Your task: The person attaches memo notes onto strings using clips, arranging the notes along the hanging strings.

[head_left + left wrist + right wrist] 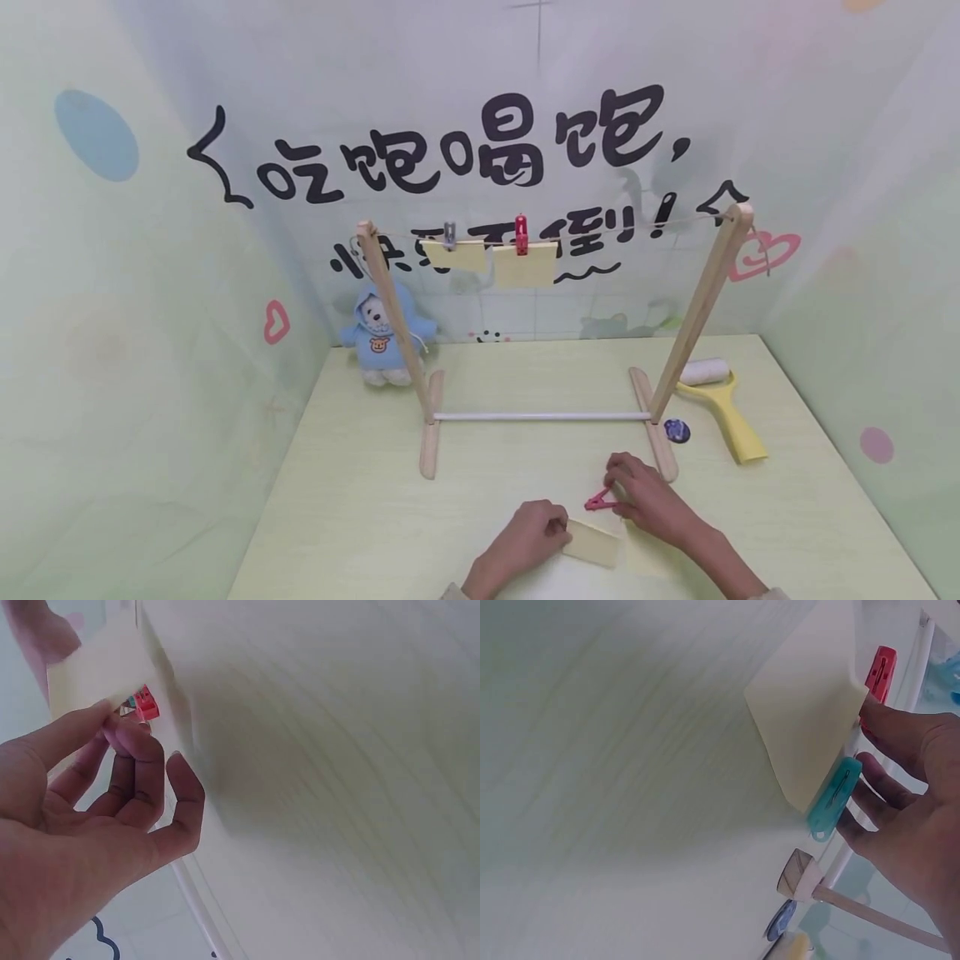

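My left hand (528, 533) pinches a small pale yellow sheet of paper (592, 543) between thumb and fingertips, low over the table. Beyond those fingertips in the left wrist view, a red clothespin (146, 703) shows with a bit of teal beside it. Just to the right, my right hand (652, 500) holds the red clothespin (600, 500) at its handle end, the handles spread in a V. In the right wrist view, a teal clothespin (835, 799) is close against the other fingers; the hand hides it from the head view. A second yellow sheet (651, 557) lies partly beneath the right wrist.
A wooden stand (701, 317) carries a string where two yellow papers (525, 268) hang from a grey clip (450, 236) and a red clip (522, 233). Behind its left post sits a blue-hooded plush toy (382, 346). A yellow lint roller (731, 417) and round blue object (677, 431) lie right.
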`<state>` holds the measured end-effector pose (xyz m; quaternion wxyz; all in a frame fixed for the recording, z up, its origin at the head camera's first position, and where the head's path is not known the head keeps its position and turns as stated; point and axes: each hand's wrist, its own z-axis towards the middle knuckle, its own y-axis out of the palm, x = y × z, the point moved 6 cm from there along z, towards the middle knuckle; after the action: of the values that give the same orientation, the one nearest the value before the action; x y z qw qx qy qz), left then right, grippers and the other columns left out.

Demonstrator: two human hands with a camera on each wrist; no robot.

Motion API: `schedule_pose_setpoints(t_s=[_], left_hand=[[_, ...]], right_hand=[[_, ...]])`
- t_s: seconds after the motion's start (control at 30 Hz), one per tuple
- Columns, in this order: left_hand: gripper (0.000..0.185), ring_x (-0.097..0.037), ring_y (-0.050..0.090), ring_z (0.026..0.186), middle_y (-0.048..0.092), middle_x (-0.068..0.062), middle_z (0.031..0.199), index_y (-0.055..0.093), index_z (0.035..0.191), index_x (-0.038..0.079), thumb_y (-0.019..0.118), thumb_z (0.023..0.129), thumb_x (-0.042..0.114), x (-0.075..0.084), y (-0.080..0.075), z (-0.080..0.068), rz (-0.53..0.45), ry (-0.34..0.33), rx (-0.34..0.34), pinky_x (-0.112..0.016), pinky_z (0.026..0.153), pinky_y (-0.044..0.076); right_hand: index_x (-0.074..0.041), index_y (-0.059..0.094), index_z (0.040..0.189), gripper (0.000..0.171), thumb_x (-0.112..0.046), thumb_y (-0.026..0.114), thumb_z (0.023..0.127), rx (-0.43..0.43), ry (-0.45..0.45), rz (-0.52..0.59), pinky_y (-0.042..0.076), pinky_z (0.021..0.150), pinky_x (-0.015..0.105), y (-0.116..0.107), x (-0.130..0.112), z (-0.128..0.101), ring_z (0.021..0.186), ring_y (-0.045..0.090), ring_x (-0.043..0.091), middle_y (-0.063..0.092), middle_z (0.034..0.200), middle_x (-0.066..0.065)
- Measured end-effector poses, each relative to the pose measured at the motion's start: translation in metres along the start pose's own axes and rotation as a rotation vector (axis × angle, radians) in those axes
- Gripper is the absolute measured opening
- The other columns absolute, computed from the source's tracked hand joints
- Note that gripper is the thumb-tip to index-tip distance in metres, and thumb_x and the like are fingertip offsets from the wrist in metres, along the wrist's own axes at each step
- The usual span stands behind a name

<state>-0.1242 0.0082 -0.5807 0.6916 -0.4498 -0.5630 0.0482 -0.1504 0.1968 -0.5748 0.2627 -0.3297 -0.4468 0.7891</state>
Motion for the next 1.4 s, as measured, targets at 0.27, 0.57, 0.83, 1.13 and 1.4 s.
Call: schedule_pose_setpoints(t_s=[0.27,0.57,0.83,1.13,1.4], left_hand=[[0.013,0.011,0.051,0.075,0.068,0.002,0.086,0.074,0.097,0.008,0.069,0.095,0.02,0.0,-0.014,0.006,-0.214,-0.018,0.103,-0.012,0.069,0.048],[0.019,0.002,0.056,0.068,0.073,-0.009,0.082,0.075,0.101,0.011,0.067,0.097,0.029,0.02,-0.076,0.029,-0.369,-0.048,0.25,-0.016,0.063,0.048],[0.022,-0.009,0.062,0.072,0.073,-0.011,0.082,0.078,0.105,0.013,0.071,0.095,0.032,0.066,-0.165,0.059,-0.437,0.006,0.508,-0.018,0.064,0.046],[0.018,-0.006,0.056,0.075,0.071,-0.008,0.089,0.079,0.103,0.012,0.073,0.094,0.026,0.111,-0.213,0.089,-0.466,0.076,0.672,-0.018,0.067,0.046],[0.022,-0.008,0.053,0.064,0.061,0.005,0.067,0.078,0.102,0.008,0.073,0.093,0.028,0.126,-0.228,0.108,-0.678,0.036,0.65,-0.02,0.06,0.041]], right_hand=[[-0.007,0.067,0.101,0.033,-0.007,0.086,0.075,0.067,0.064,0.221,0.056,0.08,0.036,-0.01,0.006,0.002,0.092,0.067,0.02,0.068,0.102,0.006],[0.0,0.063,0.121,0.034,-0.008,0.073,0.09,0.041,0.338,0.52,0.059,0.082,0.028,-0.06,0.024,0.028,0.096,0.07,0.008,0.074,0.101,0.01],[-0.017,0.068,0.119,0.03,-0.018,0.076,0.09,0.091,0.32,0.399,0.047,0.09,0.008,-0.177,-0.002,0.086,0.113,0.063,0.001,0.073,0.116,0.003],[-0.005,0.072,0.103,0.036,0.01,0.083,0.072,0.331,0.02,0.283,0.036,0.102,0.005,-0.285,-0.055,0.148,0.119,0.047,-0.004,0.057,0.123,0.007],[0.001,0.073,0.098,0.028,0.008,0.083,0.073,0.438,-0.025,0.244,0.038,0.097,0.013,-0.324,-0.068,0.189,0.122,0.045,-0.002,0.058,0.12,0.009]])
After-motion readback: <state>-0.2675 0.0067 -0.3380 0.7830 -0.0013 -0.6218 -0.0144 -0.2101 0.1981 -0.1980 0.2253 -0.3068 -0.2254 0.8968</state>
